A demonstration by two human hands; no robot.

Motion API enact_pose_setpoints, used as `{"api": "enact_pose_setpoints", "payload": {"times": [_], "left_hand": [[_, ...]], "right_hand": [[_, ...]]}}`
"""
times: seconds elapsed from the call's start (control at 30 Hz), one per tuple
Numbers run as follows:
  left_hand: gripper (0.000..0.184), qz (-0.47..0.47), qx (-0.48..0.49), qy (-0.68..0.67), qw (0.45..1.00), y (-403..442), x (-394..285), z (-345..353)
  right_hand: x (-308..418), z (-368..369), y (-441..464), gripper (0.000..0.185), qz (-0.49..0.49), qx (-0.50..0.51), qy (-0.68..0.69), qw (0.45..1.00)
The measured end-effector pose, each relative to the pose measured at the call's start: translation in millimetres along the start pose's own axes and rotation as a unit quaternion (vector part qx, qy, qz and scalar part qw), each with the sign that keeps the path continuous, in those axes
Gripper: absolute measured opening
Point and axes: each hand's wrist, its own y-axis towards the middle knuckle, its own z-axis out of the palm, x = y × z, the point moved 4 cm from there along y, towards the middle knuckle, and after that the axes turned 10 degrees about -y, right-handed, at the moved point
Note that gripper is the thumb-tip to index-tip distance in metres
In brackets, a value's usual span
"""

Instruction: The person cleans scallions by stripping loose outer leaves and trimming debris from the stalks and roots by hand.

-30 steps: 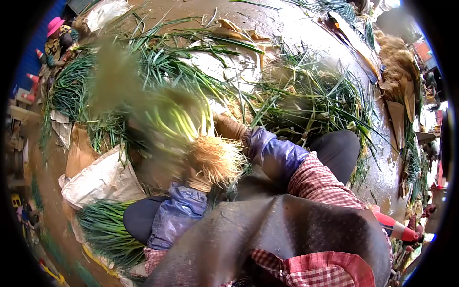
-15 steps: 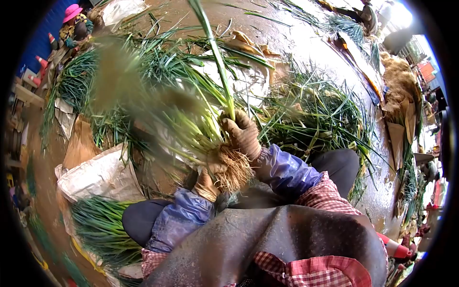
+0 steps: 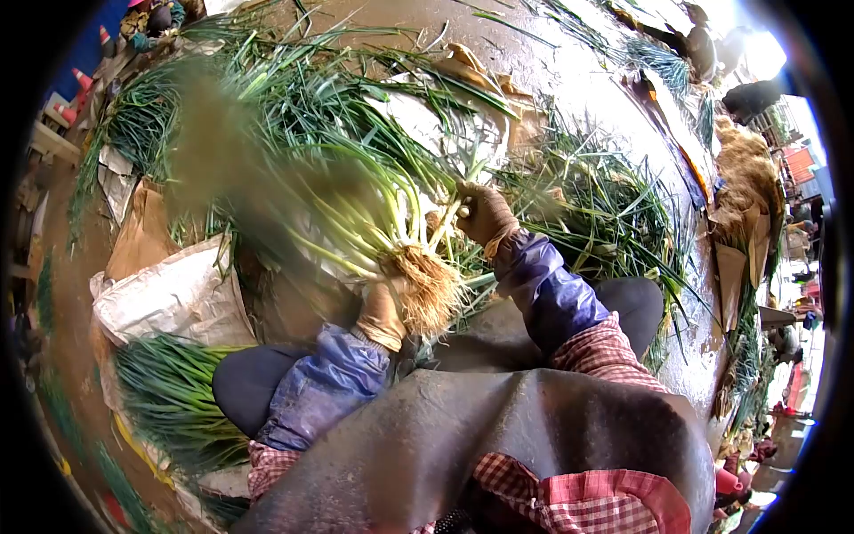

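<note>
My gloved left hand (image 3: 382,311) is closed around the base of a bunch of green onions (image 3: 425,287), whose tan roots hang toward me while the pale stems and green leaves fan away. To the right of the bunch, my gloved right hand (image 3: 485,214) has its fingers curled on a pale stalk end at the bunch's edge. A smear on the lens blurs part of the leaves. Beyond my hands lies a heap of long green leaves (image 3: 302,111), and another leafy pile (image 3: 605,209) sits beside my right knee.
A sheet of pale sacking (image 3: 178,298) and a bundle of green onions (image 3: 178,400) lie by my left knee. Brown fibrous material (image 3: 745,173) is piled at the far right. Traffic cones (image 3: 82,80) and part of another person (image 3: 156,20) appear at the upper left.
My right hand has moved from above the roots to the bunch's right side. The upright stalk seen near it half a second ago no longer stands there. The view has shifted slightly.
</note>
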Motion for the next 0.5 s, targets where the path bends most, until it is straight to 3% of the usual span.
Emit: {"api": "enact_pose_setpoints", "payload": {"times": [0.23, 0.33, 0.43, 0.5], "left_hand": [[0.04, -0.01, -0.051, -0.002, 0.999, 3.3, 1.5, -14.6], [0.041, -0.01, -0.03, -0.017, 0.999, 6.0, 4.6, -12.9], [0.041, -0.022, -0.039, -0.028, 0.999, 0.9, 3.4, -7.4], [0.041, -0.021, -0.053, -0.028, 0.998, -2.7, 0.7, -2.3]], "right_hand": [[-11.7, -16.9, -4.6, 0.015, -0.014, -0.026, -0.016, 0.999], [-5.2, -13.6, -18.9, 0.018, -0.136, -0.099, -0.194, 0.966], [-5.0, -11.5, -12.0, 0.017, -0.227, -0.109, -0.29, 0.923], [-4.9, -4.3, -17.2, 0.018, -0.196, -0.091, -0.254, 0.943]]}}
